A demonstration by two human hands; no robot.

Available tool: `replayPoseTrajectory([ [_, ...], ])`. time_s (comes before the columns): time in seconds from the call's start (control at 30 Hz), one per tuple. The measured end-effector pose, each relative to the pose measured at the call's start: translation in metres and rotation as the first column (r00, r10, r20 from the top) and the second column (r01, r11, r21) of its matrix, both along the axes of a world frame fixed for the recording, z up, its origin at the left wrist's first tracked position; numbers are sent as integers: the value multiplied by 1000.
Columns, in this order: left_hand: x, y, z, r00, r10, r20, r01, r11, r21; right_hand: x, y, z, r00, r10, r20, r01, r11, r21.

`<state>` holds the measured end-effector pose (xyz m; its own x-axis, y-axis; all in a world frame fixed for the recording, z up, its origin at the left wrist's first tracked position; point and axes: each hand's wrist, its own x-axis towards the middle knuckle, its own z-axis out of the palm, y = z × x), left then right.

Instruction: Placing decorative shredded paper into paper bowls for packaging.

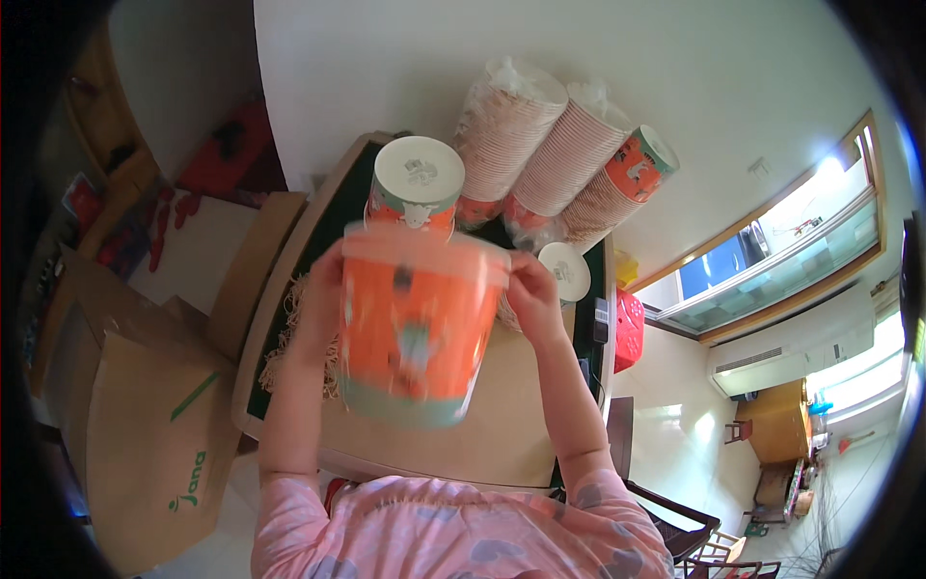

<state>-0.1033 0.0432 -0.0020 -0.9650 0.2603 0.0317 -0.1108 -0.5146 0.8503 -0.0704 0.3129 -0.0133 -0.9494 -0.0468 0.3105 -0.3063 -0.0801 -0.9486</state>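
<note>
A large orange paper bucket [420,328] with a pale green base band and a pale rim is held up over the table, slightly blurred by motion. My left hand [331,285] grips its left side near the rim, fingers partly hidden behind it. On the opposite side, my right hand [535,294] pinches the rim between thumb and fingers. Just behind the bucket stands an upside-down orange and green paper bucket [420,174], its white bottom facing up. Another upturned bucket [564,270] with a white bottom sits by my right hand.
Tall leaning stacks of nested paper buckets [516,125], some in clear plastic, stand against the wall. Beige cords [289,352] lie on the left side of the table [482,434]. An open cardboard box [159,425] is at the left. A red plastic basket [629,328] stands beyond the right edge.
</note>
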Motion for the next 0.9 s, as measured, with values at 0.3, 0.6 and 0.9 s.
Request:
replayPoseTrajectory([
  [0.3, 64, -18, -114, 988, 0, -155, -67, 900, -432, 112, -21, -12, 987, 120, -110, -33, 809, 586],
  [0.6, 109, -36, -147, 997, 71, -40, -80, 759, -646, 159, -35, -33, 974, 229, -4, -140, 608, 782],
  [0.9, 136, -45, -175, 990, 136, 29, -86, 762, -642, 171, -27, -12, 966, -158, -206, 257, 698, 668],
])
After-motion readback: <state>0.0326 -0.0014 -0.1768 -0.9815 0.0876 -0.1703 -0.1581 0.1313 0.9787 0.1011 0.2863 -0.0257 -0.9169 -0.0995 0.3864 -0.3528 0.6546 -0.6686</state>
